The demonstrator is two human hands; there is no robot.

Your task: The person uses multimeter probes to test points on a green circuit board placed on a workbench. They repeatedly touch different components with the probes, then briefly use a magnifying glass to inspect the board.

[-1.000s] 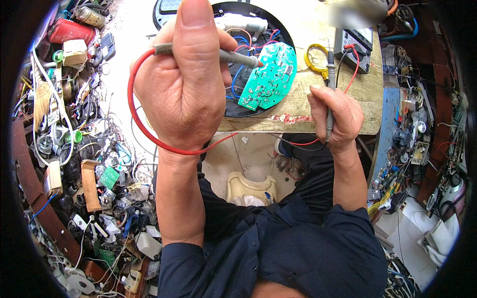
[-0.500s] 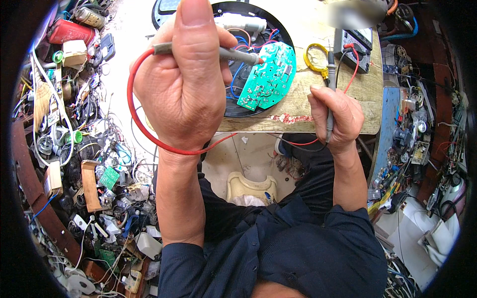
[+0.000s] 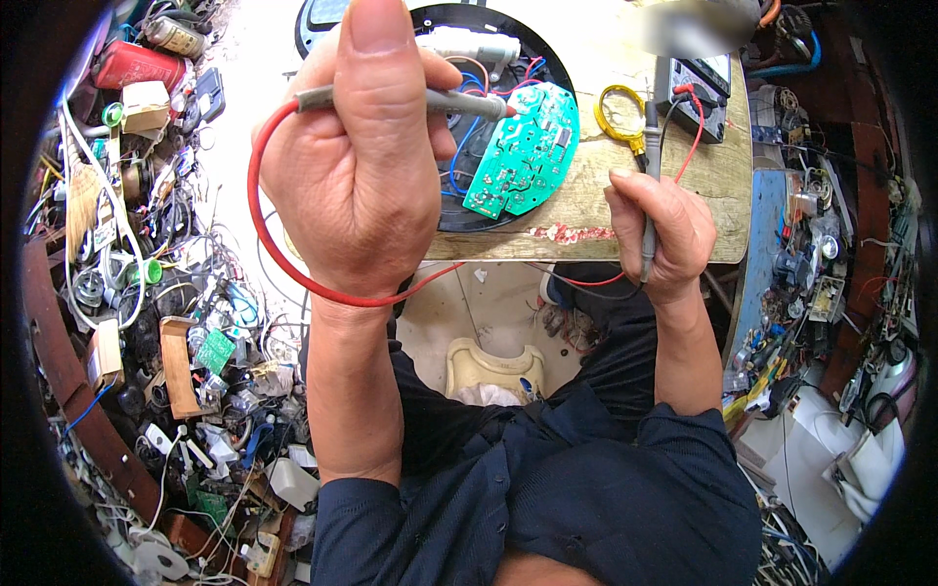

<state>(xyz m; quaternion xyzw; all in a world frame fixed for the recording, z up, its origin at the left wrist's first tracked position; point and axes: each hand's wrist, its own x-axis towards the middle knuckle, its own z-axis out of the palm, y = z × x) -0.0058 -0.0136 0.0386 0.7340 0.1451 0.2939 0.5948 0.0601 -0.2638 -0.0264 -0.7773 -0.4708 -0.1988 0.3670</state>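
From the dark shirt (image 3: 586, 479) at the lower edge, the left forearm (image 3: 357, 391) runs nearly straight up, while the right forearm (image 3: 689, 347) tips slightly inward. The left hand (image 3: 357, 186) is raised over the near rim of the work, back of the thumb toward the camera, its fingers curled around a grey test probe with a red lead (image 3: 459, 103) laid crosswise, tip to the right. The right hand (image 3: 669, 230), just past the table's front edge, pinches a second grey probe with a black lead (image 3: 651, 127) between thumb and curled fingers, tip pointing away

Beyond the left hand, the green circuit board (image 3: 528, 151) lies solder side up in a round black housing (image 3: 489, 221), blue wires (image 3: 457, 166) beside it. The left probe's end is at the board's upper-left edge; whether metal meets solder, I cannot tell. The right probe stands clear of the board, beside a yellow ring (image 3: 606, 109) and near the multimeter (image 3: 718, 103)

This looks like an electrical check, with one probe placed; completing a reading would call for a steady left hand and the other probe set on a second contact
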